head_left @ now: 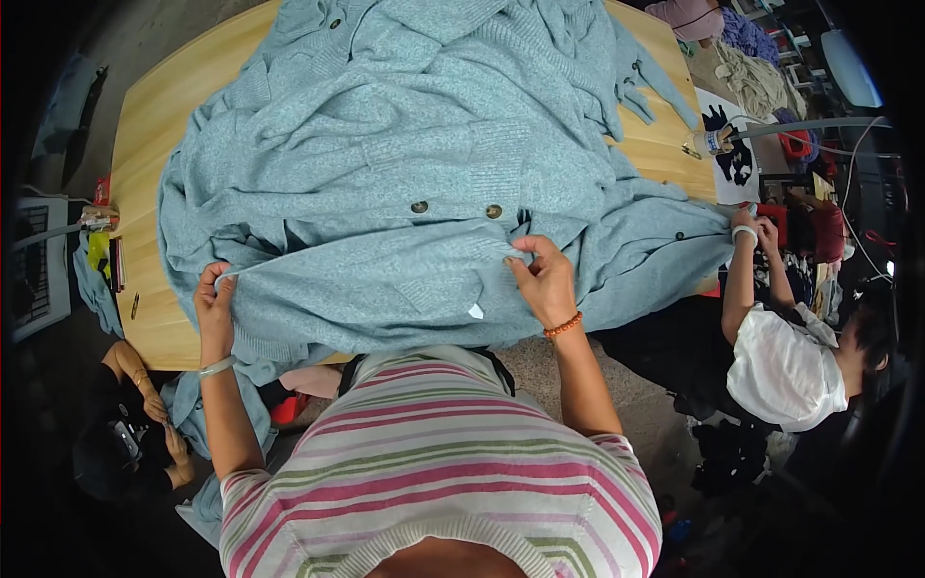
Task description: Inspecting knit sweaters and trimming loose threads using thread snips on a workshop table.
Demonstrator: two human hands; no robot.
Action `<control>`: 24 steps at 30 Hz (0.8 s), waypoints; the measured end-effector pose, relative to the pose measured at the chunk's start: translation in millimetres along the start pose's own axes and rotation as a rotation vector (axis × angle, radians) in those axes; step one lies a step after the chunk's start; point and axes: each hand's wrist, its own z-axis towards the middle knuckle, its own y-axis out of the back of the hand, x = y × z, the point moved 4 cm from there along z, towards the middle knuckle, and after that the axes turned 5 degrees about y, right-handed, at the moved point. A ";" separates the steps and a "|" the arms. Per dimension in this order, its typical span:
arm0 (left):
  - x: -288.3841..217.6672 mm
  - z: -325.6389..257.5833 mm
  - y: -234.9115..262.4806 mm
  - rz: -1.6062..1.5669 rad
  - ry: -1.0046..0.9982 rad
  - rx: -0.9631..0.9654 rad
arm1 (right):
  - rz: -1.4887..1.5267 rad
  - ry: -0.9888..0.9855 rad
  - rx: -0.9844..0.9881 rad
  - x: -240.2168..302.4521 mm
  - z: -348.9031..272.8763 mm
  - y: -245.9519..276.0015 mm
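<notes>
A light blue-grey knit cardigan [376, 275] stretches between my hands at the near side of the table. My left hand [216, 294] pinches its edge at the left, thumb against fingers. At the other end my right hand [542, 279] grips the same edge between thumb and fingertips. A small white tag [476, 311] shows on the cloth below my right hand. Just beyond the held edge lie two dark buttons, one a brown button [494, 211], on ribbed knit. Behind it spreads a large heap of the same knitwear [385, 106].
Knitwear covers most of the wooden table [146, 144]. At the right, a co-worker in a white shirt [785, 366] holds a sleeve end of blue-grey knit. Another person in black [130, 433] sits at the lower left with similar cloth. A thread snipper [135, 306] lies at the table's left edge.
</notes>
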 end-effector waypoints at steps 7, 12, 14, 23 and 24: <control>3.3 2.8 1.0 0.086 0.016 0.020 | 0.689 -0.448 0.130 -25.0 15.4 -35.8; 1.9 1.8 3.8 0.159 0.012 0.065 | 0.889 -0.563 0.051 -35.6 15.6 -55.7; 3.6 2.5 7.4 0.203 -0.043 0.047 | 0.891 -0.529 0.013 -36.7 9.7 -49.8; -21.3 33.7 -34.3 0.511 -0.250 -0.135 | 1.031 -0.396 -0.165 -36.8 25.8 -40.3; -25.8 41.1 -41.0 0.523 -0.302 -0.146 | 1.032 -0.387 -0.161 -37.7 28.6 -40.8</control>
